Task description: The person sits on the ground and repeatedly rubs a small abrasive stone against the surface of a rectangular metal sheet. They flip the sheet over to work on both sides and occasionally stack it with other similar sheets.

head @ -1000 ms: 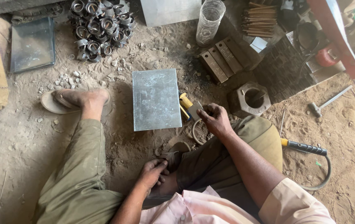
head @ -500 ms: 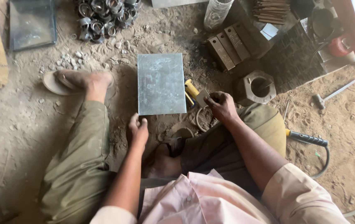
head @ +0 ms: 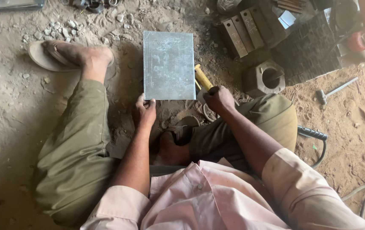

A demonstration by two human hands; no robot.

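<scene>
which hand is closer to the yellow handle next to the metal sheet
Right. The right hand rests at the near end of the yellow handle; the left hand is across the metal sheet, at its near left corner.
</scene>
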